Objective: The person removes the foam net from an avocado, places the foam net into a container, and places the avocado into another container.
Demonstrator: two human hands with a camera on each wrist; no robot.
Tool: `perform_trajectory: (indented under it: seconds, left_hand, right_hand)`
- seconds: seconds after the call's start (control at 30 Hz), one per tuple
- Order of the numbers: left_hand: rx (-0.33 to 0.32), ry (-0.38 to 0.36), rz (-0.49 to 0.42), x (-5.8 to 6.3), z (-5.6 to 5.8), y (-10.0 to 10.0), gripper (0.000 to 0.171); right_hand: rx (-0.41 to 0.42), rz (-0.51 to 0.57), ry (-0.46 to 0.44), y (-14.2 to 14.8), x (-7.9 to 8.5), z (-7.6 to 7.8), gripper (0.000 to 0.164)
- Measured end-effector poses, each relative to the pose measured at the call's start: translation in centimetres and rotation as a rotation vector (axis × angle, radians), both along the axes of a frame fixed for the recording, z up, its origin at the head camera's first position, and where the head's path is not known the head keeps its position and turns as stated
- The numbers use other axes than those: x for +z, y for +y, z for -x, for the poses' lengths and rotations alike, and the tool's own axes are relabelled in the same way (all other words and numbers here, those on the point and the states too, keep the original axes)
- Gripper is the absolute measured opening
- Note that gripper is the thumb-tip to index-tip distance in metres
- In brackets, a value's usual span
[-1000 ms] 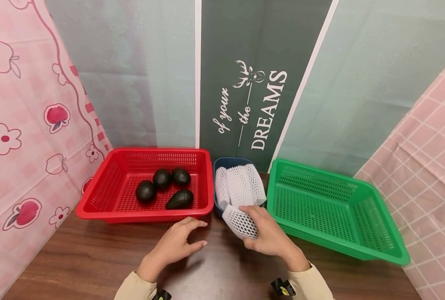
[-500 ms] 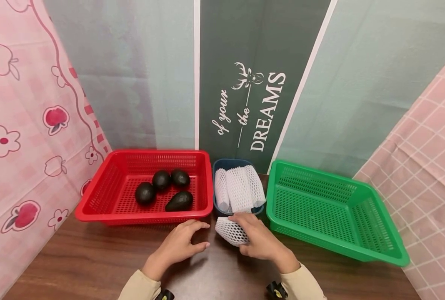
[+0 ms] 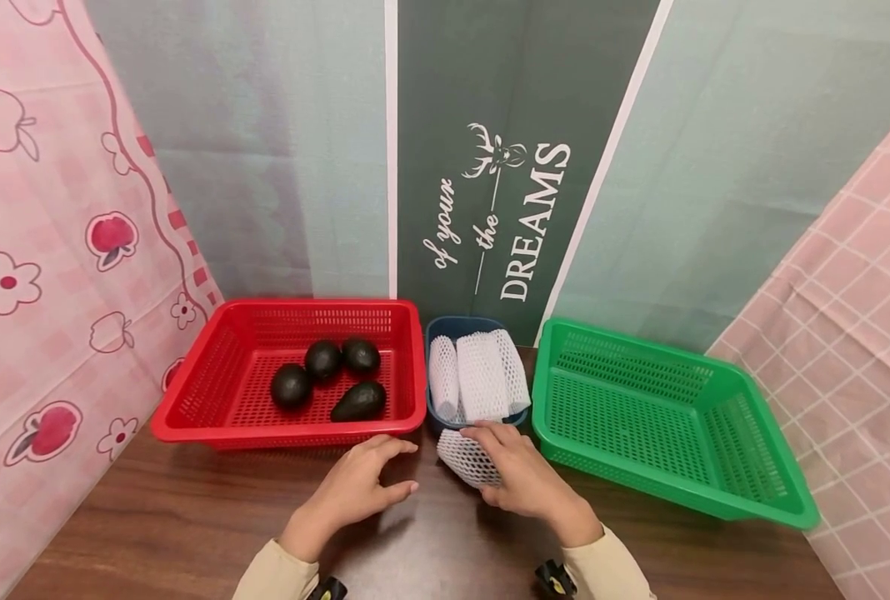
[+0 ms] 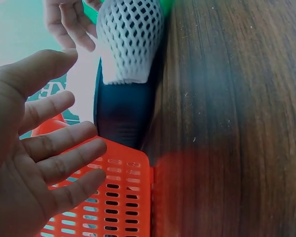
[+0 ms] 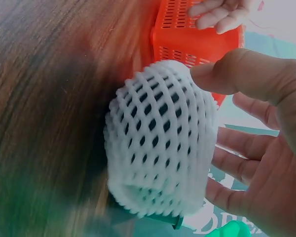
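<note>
In the head view my right hand (image 3: 523,475) holds an avocado in a white foam net (image 3: 469,458), low over the table in front of the small blue bin (image 3: 436,414). The right wrist view shows the thumb at one end of the netted avocado (image 5: 160,133) and the fingers along its far side; dark skin shows through the mesh. My left hand (image 3: 355,487) has nothing in it, fingers loosely spread, thumb apart, just in front of the red basket (image 3: 287,432). Several bare avocados (image 3: 359,402) lie in that basket. White foam nets (image 3: 482,375) fill the blue bin.
To the right of the bin stands a green basket (image 3: 632,408) with a bare perforated floor. All three containers stand in a row on the dark wooden table (image 3: 160,508), against hanging cloths (image 3: 302,167) behind and at both sides.
The right hand has brought the netted avocado down and left from the blue bin's front edge to the table area before it, then slightly right. The left hand has barely moved.
</note>
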State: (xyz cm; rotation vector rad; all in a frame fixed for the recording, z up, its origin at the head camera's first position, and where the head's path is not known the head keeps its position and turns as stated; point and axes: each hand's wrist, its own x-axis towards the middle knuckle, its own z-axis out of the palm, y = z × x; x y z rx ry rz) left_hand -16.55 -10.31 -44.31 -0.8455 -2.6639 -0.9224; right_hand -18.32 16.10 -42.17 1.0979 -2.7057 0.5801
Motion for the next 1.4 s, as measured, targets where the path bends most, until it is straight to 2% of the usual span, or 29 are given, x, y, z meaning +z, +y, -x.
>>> perform_trajectory:
  seconds: [0.13,0.27,0.37,0.5,0.7,0.8,0.87,0.93,1.0,1.1,1.27,1.4]
  left_hand:
    - [0.002,0.004,0.008,0.1,-0.1,0.0,0.04]
    - [0.004,0.006,0.0,0.2,-0.7,-0.1,0.04]
    - [-0.002,0.039,-0.026,0.2,-1.2,-0.4,0.042]
    - [-0.011,0.09,-0.035,0.2,-1.3,-0.6,0.041]
    - [-0.012,0.063,-0.033,0.4,-1.2,-0.3,0.041]
    - [-0.012,0.051,-0.06,0.2,-1.0,0.0,0.039]
    - [-0.017,0.044,-0.085,-0.2,-0.9,0.4,0.037]
    - [-0.015,0.035,-0.109,-0.6,-0.7,0.9,0.035]
    - [-0.015,0.022,-0.131,-1.0,-0.5,1.3,0.034]
    - [0.001,-0.006,-0.158,-1.5,0.1,1.9,0.034]
    - [0.016,-0.075,-0.162,-2.0,0.9,2.3,0.028]
    - [0.014,-0.089,-0.142,-2.2,1.2,2.2,0.021]
  right_hand:
    - [-0.005,-0.013,0.022,0.0,0.0,-0.2,0.068]
    - [-0.056,-0.017,0.031,0.3,0.2,-1.1,0.058]
    - [-0.105,0.006,0.011,0.7,0.4,-1.9,0.055]
    - [-0.14,0.035,-0.016,1.2,0.6,-2.2,0.054]
    - [-0.172,0.031,0.018,1.5,0.5,-2.5,0.054]
    - [-0.265,0.002,0.077,1.1,0.4,-2.8,0.053]
    - [-0.346,-0.005,0.076,0.8,0.3,-3.1,0.052]
    - [-0.414,0.001,0.048,0.5,0.2,-3.3,0.052]
    - [-0.445,0.027,-0.01,0.3,0.0,-3.4,0.052]
    - [-0.431,0.051,-0.076,0.7,-0.5,-3.1,0.051]
    - [-0.31,0.09,-0.163,1.8,-1.3,-2.3,0.048]
    - [-0.238,0.1,-0.214,2.5,-1.7,-1.8,0.049]
